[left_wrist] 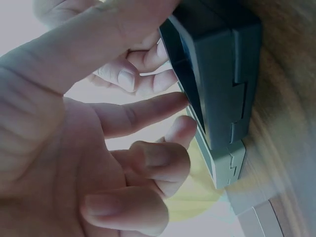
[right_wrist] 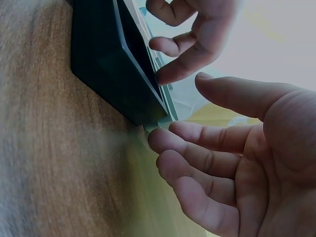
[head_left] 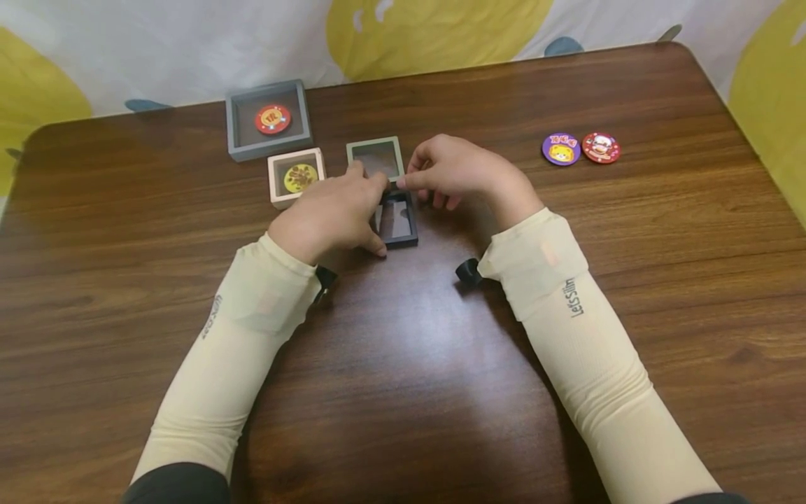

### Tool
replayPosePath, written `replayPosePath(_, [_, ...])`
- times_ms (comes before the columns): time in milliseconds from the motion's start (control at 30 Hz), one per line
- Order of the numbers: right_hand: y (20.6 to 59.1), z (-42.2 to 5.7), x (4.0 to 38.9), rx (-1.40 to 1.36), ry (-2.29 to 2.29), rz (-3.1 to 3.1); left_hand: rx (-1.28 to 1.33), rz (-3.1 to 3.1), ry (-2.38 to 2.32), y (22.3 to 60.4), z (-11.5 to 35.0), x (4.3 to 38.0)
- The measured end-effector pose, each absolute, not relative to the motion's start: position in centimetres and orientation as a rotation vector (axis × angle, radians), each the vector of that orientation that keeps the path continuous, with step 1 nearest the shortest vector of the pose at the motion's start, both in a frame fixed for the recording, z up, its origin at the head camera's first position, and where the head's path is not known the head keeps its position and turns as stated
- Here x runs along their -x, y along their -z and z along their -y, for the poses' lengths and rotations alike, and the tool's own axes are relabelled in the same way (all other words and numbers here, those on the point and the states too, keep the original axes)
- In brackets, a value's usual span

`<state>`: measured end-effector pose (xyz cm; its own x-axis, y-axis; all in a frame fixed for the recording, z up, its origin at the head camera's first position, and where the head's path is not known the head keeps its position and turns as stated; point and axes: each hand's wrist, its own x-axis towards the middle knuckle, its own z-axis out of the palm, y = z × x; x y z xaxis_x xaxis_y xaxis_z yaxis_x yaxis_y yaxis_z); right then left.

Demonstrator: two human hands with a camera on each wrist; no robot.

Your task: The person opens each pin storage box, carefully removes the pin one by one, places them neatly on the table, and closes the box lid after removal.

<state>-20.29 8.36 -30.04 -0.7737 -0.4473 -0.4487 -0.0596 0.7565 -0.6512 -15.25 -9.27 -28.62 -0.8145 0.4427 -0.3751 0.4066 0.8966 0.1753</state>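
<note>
A small black display frame [head_left: 412, 222] lies on the table between both hands, pale patches showing in its clear window. My left hand [head_left: 334, 210] spans it from the left, thumb at the near edge and index fingertip at the far rim. In the left wrist view, the remaining fingers of that hand curl loosely beside the frame [left_wrist: 217, 74]. My right hand [head_left: 462, 171] is at the frame's far right corner with bent, relaxed fingers. The right wrist view shows its thumb apart from its fingers [right_wrist: 207, 153], nothing between them. Just beyond stands a pale green frame [head_left: 374, 143].
A pink frame [head_left: 273, 183] with a yellow sunflower badge [head_left: 300, 178] is left of the hands. Behind it lies a larger grey frame [head_left: 236, 143] with a red badge [head_left: 273, 120]. A purple badge [head_left: 561, 149] and a red badge [head_left: 601, 148] lie right.
</note>
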Motion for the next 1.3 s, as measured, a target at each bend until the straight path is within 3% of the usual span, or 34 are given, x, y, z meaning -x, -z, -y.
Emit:
replayPosePath(1033, [30.5,-8.4,20.3,0.428,0.878,-2.432,-0.631,-2.646,-0.133,28.7,9.4,15.8])
replayPosePath(1300, [30.3,-8.4,20.3,0.44,0.879,-2.431,-0.645,-2.69,-0.328,27.9,10.5,16.4])
